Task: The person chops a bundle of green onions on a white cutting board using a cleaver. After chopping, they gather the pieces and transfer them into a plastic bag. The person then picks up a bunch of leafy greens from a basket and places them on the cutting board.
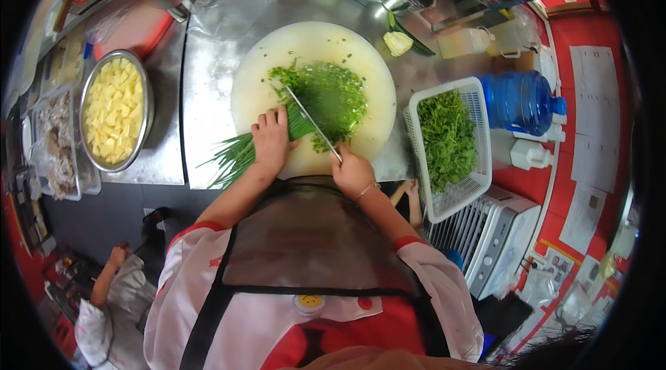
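A round white cutting board [374,125] lies on the steel table in front of me. My left hand [271,136] presses on a bundle of long green chives or scallions [234,156], whose far ends spread past the board's lower left edge. In my right hand [352,170] is the handle of a knife [315,125]; its blade slants up and to the left, at the cut end of the bundle. A heap of chopped greens [341,94] lies beside the blade, blurred in the middle, with small bits scattered around it on the board.
At left stands a steel bowl of diced potatoes [114,110], near a red lid [140,32]. A white plastic basket [484,162] of leafy herbs stands at right, by a blue water bottle [520,102]. A cabbage piece [397,43] lies beyond the board. Another person [119,292] is at lower left.
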A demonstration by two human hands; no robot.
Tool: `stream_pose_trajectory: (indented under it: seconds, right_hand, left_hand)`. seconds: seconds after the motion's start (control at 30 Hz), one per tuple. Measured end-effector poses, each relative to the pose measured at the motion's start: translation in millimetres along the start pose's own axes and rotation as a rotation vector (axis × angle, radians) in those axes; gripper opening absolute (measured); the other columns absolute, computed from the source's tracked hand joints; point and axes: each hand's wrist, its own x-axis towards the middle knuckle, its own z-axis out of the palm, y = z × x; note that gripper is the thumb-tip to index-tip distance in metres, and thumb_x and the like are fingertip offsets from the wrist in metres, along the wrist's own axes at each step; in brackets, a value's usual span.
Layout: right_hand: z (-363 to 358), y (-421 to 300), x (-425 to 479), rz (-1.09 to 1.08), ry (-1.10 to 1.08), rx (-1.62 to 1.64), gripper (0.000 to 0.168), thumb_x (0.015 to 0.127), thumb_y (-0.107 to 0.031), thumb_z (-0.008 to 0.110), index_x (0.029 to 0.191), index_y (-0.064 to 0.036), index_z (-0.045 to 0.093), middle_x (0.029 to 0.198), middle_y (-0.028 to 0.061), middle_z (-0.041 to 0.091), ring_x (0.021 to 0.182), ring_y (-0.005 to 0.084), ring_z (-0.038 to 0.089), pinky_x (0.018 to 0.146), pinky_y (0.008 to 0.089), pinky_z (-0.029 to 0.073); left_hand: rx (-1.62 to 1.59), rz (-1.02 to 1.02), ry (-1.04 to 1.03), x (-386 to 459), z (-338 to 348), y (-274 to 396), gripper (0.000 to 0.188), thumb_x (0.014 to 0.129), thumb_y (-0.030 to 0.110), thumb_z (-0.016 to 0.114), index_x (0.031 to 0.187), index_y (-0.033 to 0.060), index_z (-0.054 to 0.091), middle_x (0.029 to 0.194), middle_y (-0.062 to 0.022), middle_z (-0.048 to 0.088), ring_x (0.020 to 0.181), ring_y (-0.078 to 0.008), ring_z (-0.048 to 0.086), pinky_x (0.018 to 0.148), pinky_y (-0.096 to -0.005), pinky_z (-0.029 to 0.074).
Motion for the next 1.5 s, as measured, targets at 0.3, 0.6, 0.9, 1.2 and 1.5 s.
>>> stream_pose_trajectory:
  seconds: [0.3,0.6,0.9,1.2,1.5]
  right_hand:
    - [30,-12,58,0.07,-0.02,0.039,0.03,0.096,-0.032,0.049,0.097,-0.004,0.059,0.083,0.0242,0.066,0.078,0.0447,0.063,0.07,0.0537,0.048]
    - [-4,-10,0,-0.09,0.134,0.106,0.026,0.094,-0.027,0.054,0.094,-0.002,0.061,0.072,0.0233,0.063,0.07,0.0444,0.061,0.064,0.0515,0.047]
    - [1,-17,36,0.049,-0.11,-0.001,0.029,0.095,-0.029,0.05,0.096,-0.001,0.058,0.083,0.0253,0.066,0.079,0.0453,0.063,0.072,0.0535,0.05]
    - [22,1,31,-0.046,0.153,0.204,0.028,0.094,-0.032,0.054,0.096,-0.005,0.059,0.075,0.0235,0.064,0.072,0.0458,0.061,0.066,0.0538,0.048]
    - [5,-10,6,0.027,-0.035,-0.053,0.026,0.094,-0.029,0.051,0.1,-0.004,0.058,0.084,0.0245,0.066,0.077,0.0448,0.063,0.069,0.0541,0.05]
  left_hand:
    - [0.014,0.005,-0.03,5,-1,3,0.089,0.059,0.034,0.086,0.134,0.0098,0.044,0.117,-0.0084,0.052,0.106,-0.0262,0.052,0.082,-0.044,0.045]
    - [-0.047,-0.007,0.01,2,2,0,0.088,0.056,0.029,0.087,0.132,0.0094,0.046,0.118,-0.0088,0.051,0.107,-0.0274,0.053,0.084,-0.0445,0.046]
    - [0.035,0.021,-0.017,2,4,2,0.088,0.058,0.03,0.086,0.133,0.0102,0.045,0.118,-0.0089,0.052,0.11,-0.0272,0.053,0.084,-0.0451,0.047]
    - [-0.027,0.016,0.019,3,7,-1,0.089,0.056,0.03,0.086,0.133,0.0105,0.046,0.116,-0.0091,0.052,0.108,-0.0273,0.053,0.083,-0.0451,0.047]
    - [0.025,0.025,0.011,2,8,1,0.089,0.059,0.036,0.086,0.133,0.0081,0.045,0.118,-0.0087,0.051,0.109,-0.0261,0.051,0.085,-0.0453,0.044]
